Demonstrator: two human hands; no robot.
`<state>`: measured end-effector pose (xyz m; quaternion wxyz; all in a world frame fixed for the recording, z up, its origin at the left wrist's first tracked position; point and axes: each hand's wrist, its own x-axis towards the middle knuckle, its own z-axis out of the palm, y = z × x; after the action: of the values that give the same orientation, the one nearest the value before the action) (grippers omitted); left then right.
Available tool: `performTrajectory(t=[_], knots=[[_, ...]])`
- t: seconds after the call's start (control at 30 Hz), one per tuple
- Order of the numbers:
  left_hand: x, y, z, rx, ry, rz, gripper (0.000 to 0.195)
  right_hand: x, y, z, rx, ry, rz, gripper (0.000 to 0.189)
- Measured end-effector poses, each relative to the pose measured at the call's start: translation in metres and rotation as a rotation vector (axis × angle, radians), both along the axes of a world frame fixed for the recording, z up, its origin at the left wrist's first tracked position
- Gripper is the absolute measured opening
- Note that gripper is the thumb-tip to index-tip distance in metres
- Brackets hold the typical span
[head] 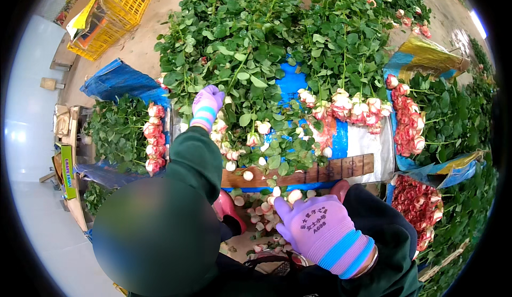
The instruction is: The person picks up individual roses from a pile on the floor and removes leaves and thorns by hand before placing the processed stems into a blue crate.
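My left hand (208,104), in a purple glove with a blue-striped cuff, reaches into the heap of leafy rose stems (236,29). Its fingers are curled among the leaves, and whether they grip a stem is hidden. Pale rose heads (219,127) lie just below that hand. My right hand (314,225), gloved the same way, hangs low in front of my body with its fingers apart. Loose white petals (295,195) show right by its fingertips. A single cream rose (253,139) lies between the two hands, above a wooden ruler board (296,173) with dark marks.
Pink-and-white roses (360,109) lie in a row at the right of the work surface. Wrapped rose bundles (154,139) stand left, others (408,121) right. Fallen petals (264,213) cover the floor between pink boots (232,213). Yellow crates (128,1) stand at upper left.
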<state>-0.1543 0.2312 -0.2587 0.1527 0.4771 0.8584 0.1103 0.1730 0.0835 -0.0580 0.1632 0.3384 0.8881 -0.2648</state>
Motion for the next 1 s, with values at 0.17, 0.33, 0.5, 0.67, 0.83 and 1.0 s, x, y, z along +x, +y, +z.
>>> performTrajectory(t=[0.17, 0.33, 0.5, 0.67, 0.83, 1.0], knots=[[-0.055, -0.039, 0.033, 0.464, -1.191, -0.08, 0.018, -0.005, -0.01, 0.01, 0.037, 0.062, 0.069, 0.045], [-0.026, -0.061, 0.111, 0.369, -1.893, 0.066, 0.034, 0.001, -0.013, 0.004, 0.014, 0.214, -0.011, 0.044], [0.002, -0.106, 0.14, 0.281, -1.534, 0.013, 0.03, -0.028, 0.019, -0.01, -0.143, 0.592, -0.429, 0.04], [0.067, -0.158, 0.172, 0.283, -1.433, 0.063, 0.012, -0.051, 0.026, -0.013, -1.103, 0.869, -0.802, 0.046], [0.099, -0.197, 0.187, 0.373, -1.294, 0.002, 0.013, -0.064, 0.001, -0.006, -1.079, 0.891, -0.662, 0.038], [0.108, -0.209, 0.21, 0.545, -1.268, 0.009, 0.029, -0.065, -0.012, 0.02, -1.106, 1.02, -0.685, 0.033]])
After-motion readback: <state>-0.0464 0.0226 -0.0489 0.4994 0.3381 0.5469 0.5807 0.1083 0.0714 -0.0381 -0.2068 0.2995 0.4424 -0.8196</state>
